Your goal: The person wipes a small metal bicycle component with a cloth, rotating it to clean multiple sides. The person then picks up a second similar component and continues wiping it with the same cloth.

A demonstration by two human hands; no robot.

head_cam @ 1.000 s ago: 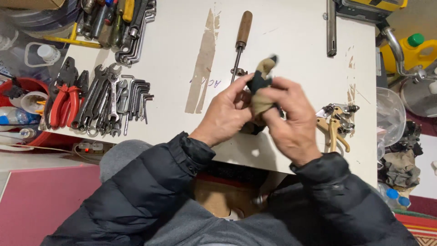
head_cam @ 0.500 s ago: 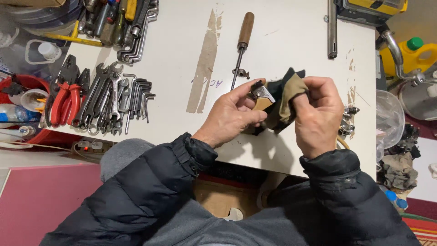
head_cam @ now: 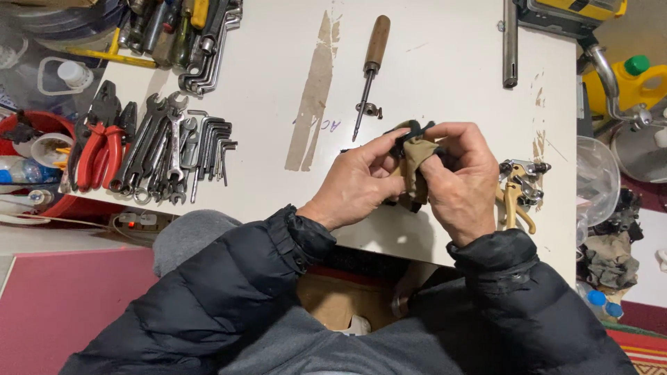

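Observation:
Both hands meet over the front part of a white table (head_cam: 445, 76). My left hand (head_cam: 358, 182) and my right hand (head_cam: 464, 182) together grip a tan and black rag (head_cam: 415, 163), bunched between the fingers. Whatever the rag wraps is hidden inside it. A wooden-handled awl-like tool (head_cam: 372, 66) lies on the table just beyond the hands, with a small metal clip (head_cam: 369, 109) beside its shaft. A metal part with tan handles (head_cam: 517, 189) rests to the right of my right hand.
Wrenches and hex keys (head_cam: 177, 149) and red-handled pliers (head_cam: 97, 149) lie at the table's left. More tools (head_cam: 184, 31) are piled at the back left. A metal rod (head_cam: 511, 42) lies at the back right. A yellow jug (head_cam: 629, 83) and clutter stand beyond the right edge.
The hands have closed together again. The rag, spread open half a second ago with a small metal piece showing, is now bunched tight between both hands.

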